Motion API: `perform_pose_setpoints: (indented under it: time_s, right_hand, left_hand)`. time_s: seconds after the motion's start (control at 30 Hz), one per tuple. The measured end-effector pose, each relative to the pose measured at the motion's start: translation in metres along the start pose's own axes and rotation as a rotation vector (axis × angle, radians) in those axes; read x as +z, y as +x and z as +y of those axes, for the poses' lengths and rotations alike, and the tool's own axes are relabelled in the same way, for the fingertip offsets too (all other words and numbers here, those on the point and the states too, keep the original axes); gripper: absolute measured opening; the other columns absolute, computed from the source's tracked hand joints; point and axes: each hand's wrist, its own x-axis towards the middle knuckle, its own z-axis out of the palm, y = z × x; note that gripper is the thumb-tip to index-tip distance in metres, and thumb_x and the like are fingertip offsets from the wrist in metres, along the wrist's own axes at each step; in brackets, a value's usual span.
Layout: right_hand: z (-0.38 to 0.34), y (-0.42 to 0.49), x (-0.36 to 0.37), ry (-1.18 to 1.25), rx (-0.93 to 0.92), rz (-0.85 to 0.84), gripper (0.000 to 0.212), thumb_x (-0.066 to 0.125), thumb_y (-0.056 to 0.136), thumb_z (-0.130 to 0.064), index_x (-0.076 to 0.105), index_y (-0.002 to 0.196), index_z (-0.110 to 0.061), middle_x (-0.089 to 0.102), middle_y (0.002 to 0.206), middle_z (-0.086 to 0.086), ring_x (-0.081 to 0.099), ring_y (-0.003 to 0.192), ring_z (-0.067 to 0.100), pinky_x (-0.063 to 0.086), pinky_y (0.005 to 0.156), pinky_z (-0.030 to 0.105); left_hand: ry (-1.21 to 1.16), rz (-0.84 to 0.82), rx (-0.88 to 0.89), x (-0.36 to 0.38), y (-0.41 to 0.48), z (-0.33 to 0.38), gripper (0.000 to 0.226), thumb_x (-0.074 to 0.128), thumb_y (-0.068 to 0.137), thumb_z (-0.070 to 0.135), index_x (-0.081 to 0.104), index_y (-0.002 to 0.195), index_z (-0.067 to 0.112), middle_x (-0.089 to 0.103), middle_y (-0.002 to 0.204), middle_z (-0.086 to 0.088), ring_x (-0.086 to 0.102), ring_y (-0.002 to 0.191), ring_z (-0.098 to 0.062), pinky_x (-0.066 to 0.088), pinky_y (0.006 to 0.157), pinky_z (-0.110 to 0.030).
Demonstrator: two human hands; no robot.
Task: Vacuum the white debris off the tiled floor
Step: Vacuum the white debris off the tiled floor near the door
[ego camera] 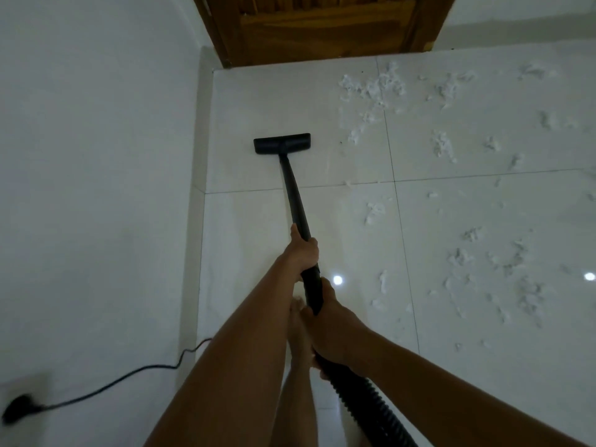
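A black vacuum wand [294, 195] runs from my hands to its flat floor head [282, 142], which rests on the white tiled floor [251, 101] near the left wall. My left hand [303, 250] grips the wand partway up. My right hand [332, 321] grips its lower end, where the ribbed black hose [361, 404] begins. White fluffy debris [374, 88] lies scattered over the tiles to the right of the head, from the door back toward me, with more debris [522, 285] at the right.
A white wall [96, 156] borders the floor on the left. A brown wooden door [322, 27] stands straight ahead. A black power cord [129, 379] runs along the wall's foot to a plug [19, 411] at lower left. My bare foot [298, 324] is under my hands.
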Motion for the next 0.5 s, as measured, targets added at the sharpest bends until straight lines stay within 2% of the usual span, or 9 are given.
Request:
perform_pose_setpoints:
  time_s: [0.07,0.13,0.2,0.3,0.4,0.5]
  right_hand:
    - [0.033,-0.017,0.006,-0.011,-0.016,0.0,0.068,0.042,0.106,-0.039,-0.001,0.158,-0.04,0.06,0.09,0.012,0.06,0.059,0.02,0.059,0.059,0.035]
    - [0.065,-0.037,0.011,-0.006,-0.02,-0.014,0.068,0.042,0.106,-0.039,-0.001,0.158,-0.038,0.06,0.089,0.01,0.061,0.065,0.021,0.06,0.068,0.039]
    - [0.095,-0.053,0.017,-0.019,-0.007,-0.022,0.072,0.044,0.105,-0.039,-0.004,0.159,-0.038,0.06,0.094,0.013,0.062,0.071,0.023,0.06,0.074,0.041]
    - [0.135,-0.071,0.03,-0.052,0.016,-0.012,0.076,0.044,0.105,-0.037,-0.01,0.159,-0.04,0.063,0.1,0.016,0.064,0.07,0.023,0.062,0.073,0.04]
    - [0.17,-0.084,0.044,-0.092,0.027,0.0,0.074,0.04,0.105,-0.035,-0.011,0.157,-0.044,0.066,0.116,0.022,0.071,0.081,0.03,0.063,0.08,0.048]
    - [0.195,-0.098,0.056,-0.065,0.026,-0.016,0.071,0.038,0.105,-0.034,-0.01,0.157,-0.044,0.065,0.117,0.024,0.068,0.074,0.027,0.064,0.074,0.046]
  left_hand:
    - [-0.003,0.007,0.002,0.024,-0.018,-0.025,0.065,0.032,0.108,0.032,-0.008,0.159,0.037,0.053,0.117,-0.009,0.053,0.073,-0.017,0.051,0.062,-0.034]
    - [0.006,0.009,-0.006,0.048,-0.034,-0.051,0.065,0.032,0.108,0.034,-0.01,0.158,0.037,0.049,0.137,-0.011,0.051,0.074,-0.017,0.05,0.07,-0.037]
    - [-0.003,0.007,-0.012,0.069,-0.049,-0.077,0.066,0.032,0.108,0.034,-0.012,0.158,0.038,0.045,0.145,-0.012,0.051,0.075,-0.017,0.05,0.074,-0.038]
    - [-0.021,-0.004,-0.023,0.093,-0.072,-0.107,0.066,0.032,0.108,0.035,-0.013,0.158,0.038,0.043,0.146,-0.012,0.052,0.077,-0.018,0.05,0.071,-0.039]
    - [-0.045,-0.012,-0.028,0.112,-0.09,-0.135,0.067,0.032,0.108,0.035,-0.013,0.157,0.039,0.043,0.147,-0.012,0.055,0.086,-0.022,0.052,0.076,-0.041]
    - [-0.047,-0.017,-0.023,0.123,-0.103,-0.158,0.068,0.032,0.108,0.033,-0.014,0.157,0.038,0.044,0.146,-0.012,0.054,0.088,-0.023,0.052,0.077,-0.043]
